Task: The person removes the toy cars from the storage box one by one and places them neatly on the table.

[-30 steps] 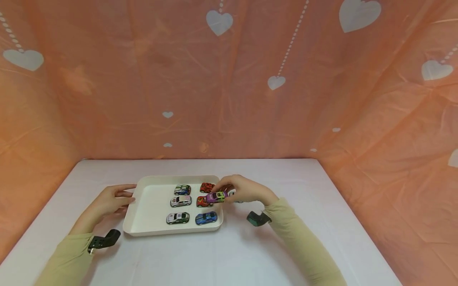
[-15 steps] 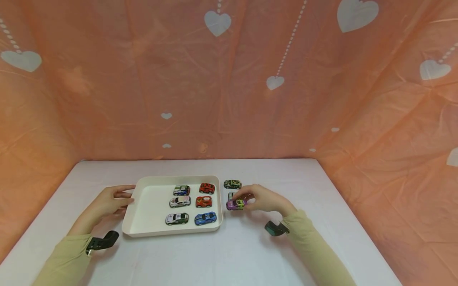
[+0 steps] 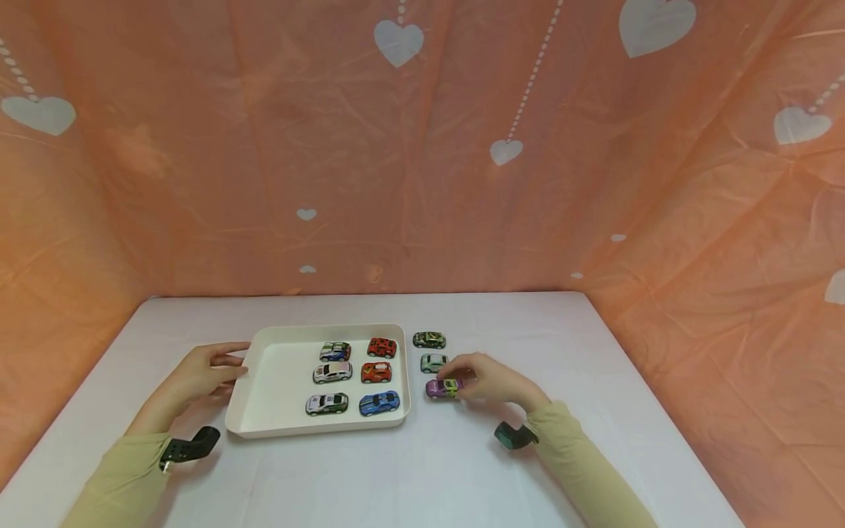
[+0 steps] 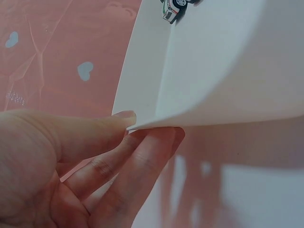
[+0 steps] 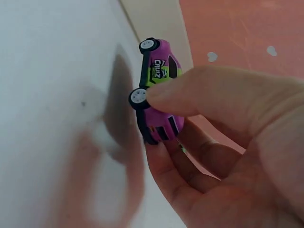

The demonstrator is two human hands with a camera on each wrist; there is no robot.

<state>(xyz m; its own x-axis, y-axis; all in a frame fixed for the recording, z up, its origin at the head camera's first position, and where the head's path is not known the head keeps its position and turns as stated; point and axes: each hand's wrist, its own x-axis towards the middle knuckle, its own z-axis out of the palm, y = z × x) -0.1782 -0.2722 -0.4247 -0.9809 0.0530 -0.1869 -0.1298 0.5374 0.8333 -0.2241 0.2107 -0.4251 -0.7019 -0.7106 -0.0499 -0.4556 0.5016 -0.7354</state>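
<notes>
My right hand point(image 3: 488, 380) pinches a purple and lime-green toy car point(image 5: 159, 90) between thumb and fingers, low over the table just right of the tray. Its shadow lies beside it in the right wrist view. At the left end of the white tray point(image 3: 277, 420), my left hand point(image 3: 201, 374) grips the rim, thumb on top and fingers underneath. Inside the tray stand two columns of toy cars, among them a blue one point(image 3: 379, 402), a red one point(image 3: 381, 347) and a silver one point(image 3: 326, 403). The tray's left half shows bare white floor.
Two more toy cars, a dark green patterned one point(image 3: 429, 339) and a pale green one point(image 3: 433, 362), stand on the white table point(image 3: 370, 484) right of the tray. An orange cloth with hearts point(image 3: 396, 183) hangs behind and along both sides.
My right hand has carried the purple toy car out over the tray's right rim and down toward the table, below the pale green car. My left hand stays on the tray.
</notes>
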